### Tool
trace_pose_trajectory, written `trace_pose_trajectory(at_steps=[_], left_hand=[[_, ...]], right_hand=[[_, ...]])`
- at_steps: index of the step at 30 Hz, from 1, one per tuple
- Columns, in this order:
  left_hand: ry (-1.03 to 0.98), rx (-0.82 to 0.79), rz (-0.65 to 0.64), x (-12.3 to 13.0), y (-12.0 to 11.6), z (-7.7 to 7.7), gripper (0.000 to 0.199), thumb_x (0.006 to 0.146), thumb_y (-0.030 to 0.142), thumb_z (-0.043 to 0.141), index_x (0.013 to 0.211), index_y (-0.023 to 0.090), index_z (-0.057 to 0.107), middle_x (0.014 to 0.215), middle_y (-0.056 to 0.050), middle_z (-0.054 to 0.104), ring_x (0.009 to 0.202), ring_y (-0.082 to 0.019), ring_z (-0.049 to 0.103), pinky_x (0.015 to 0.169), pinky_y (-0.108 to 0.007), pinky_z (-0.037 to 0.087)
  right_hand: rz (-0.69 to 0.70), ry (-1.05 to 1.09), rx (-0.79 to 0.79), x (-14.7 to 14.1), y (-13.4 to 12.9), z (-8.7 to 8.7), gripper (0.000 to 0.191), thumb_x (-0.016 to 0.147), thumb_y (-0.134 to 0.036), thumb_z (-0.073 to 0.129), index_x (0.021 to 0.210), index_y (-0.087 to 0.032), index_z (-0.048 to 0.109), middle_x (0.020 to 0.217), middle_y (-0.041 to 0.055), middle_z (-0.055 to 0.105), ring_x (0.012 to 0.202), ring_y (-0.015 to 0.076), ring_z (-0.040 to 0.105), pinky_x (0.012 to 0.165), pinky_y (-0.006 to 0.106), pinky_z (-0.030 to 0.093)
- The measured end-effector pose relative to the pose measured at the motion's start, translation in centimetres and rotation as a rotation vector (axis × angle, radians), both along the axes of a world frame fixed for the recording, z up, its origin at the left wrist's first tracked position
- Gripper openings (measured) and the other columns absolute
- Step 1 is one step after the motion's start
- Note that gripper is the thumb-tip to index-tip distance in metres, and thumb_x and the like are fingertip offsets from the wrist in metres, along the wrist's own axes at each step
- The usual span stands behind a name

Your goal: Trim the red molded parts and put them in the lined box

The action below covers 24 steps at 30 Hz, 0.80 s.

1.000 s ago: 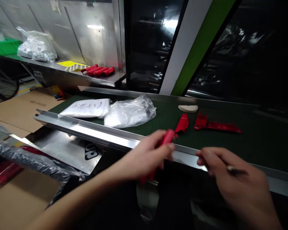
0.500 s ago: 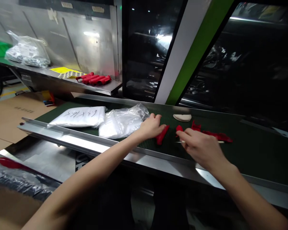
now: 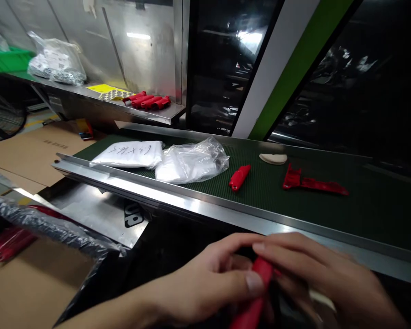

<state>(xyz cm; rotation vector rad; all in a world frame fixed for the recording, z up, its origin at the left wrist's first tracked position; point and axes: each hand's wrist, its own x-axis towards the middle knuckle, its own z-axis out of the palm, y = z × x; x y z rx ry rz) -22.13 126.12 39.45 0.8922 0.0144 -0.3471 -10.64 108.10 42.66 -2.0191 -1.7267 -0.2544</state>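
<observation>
Low in front of me, my left hand (image 3: 205, 283) is closed around a red plastic part (image 3: 263, 270), with the thumb pressed along it. My right hand (image 3: 325, 265) is curled over the far end of the same part, its fingertips against it. Under the right palm a pale object (image 3: 322, 301) shows, blurred and partly hidden; its kind is unclear. Beyond the hands, a short red plastic piece (image 3: 239, 178) lies on the dark green ribbed conveyor belt (image 3: 260, 196). Farther right lies a longer T-shaped red plastic part (image 3: 315, 183).
A folded off-white pad (image 3: 273, 159) lies near the belt's far edge. Two plastic bags, one marked (image 3: 130, 154) and one crumpled (image 3: 193, 162), lie to the left. A metal rail (image 3: 192, 201) edges the belt. Several red parts (image 3: 150, 101) sit on the steel shelf.
Both hands have drawn back from the belt toward me and come together, bringing one red part along. The thin pointed tool seen in my right hand is no longer clearly visible.
</observation>
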Motion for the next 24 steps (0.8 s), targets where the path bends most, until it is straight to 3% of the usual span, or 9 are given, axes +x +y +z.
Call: trace_pose_trajectory(at_steps=[2, 5, 9, 16, 24], left_hand=[[0.124, -0.068, 0.202, -0.8, -1.1, -1.9, 0.057, 0.082, 0.048, 0.069, 0.130, 0.021, 0.053, 0.080, -0.005, 0.062, 0.059, -0.011, 0.055, 0.056, -0.021, 0.046], [0.224, -0.104, 0.401, -1.7, -2.1, -3.3, 0.041, 0.087, 0.045, 0.060, 0.116, 0.017, 0.057, 0.066, -0.001, 0.057, 0.051, -0.011, 0.049, 0.049, -0.021, 0.045], [0.209, -0.036, 0.519, -2.7, -2.7, -3.5, 0.028, 0.092, 0.044, 0.056, 0.100, 0.017, 0.055, 0.063, -0.001, 0.058, 0.044, -0.009, 0.047, 0.041, -0.016, 0.039], [0.208, 0.081, 0.604, -4.0, -3.9, -3.3, 0.034, 0.095, 0.051, 0.050, 0.099, 0.017, 0.054, 0.052, 0.000, 0.056, 0.039, -0.009, 0.044, 0.040, -0.015, 0.037], [0.223, 0.031, 0.583, -4.1, -4.7, -2.8, 0.039, 0.095, 0.056, 0.048, 0.098, 0.017, 0.052, 0.050, 0.002, 0.052, 0.037, -0.008, 0.040, 0.037, -0.015, 0.033]], right_hand=[[-0.062, 0.159, -0.029, -0.2, 0.6, -0.5, 0.037, 0.097, -0.030, 0.055, 0.134, -0.028, 0.049, 0.117, 0.0022, 0.065, 0.100, 0.0091, 0.067, 0.083, 0.012, 0.054], [-0.203, 0.347, -0.072, -0.6, 0.6, -1.6, 0.040, 0.098, -0.039, 0.054, 0.136, -0.030, 0.044, 0.119, 0.0004, 0.064, 0.101, 0.0069, 0.066, 0.084, 0.008, 0.053], [-0.060, 0.310, -0.044, -1.3, 0.4, -2.6, 0.030, 0.101, -0.026, 0.048, 0.131, -0.028, 0.053, 0.122, 0.0015, 0.060, 0.109, 0.0065, 0.061, 0.092, 0.010, 0.049], [0.012, 0.065, -0.025, -2.0, 0.3, -3.8, 0.049, 0.098, -0.009, 0.047, 0.145, -0.024, 0.046, 0.127, 0.0025, 0.056, 0.116, 0.0096, 0.053, 0.099, 0.020, 0.041], [0.001, 0.024, -0.015, -2.8, 0.0, -3.7, 0.043, 0.097, -0.010, 0.048, 0.138, -0.023, 0.051, 0.125, 0.0038, 0.058, 0.112, 0.0125, 0.056, 0.093, 0.026, 0.042]])
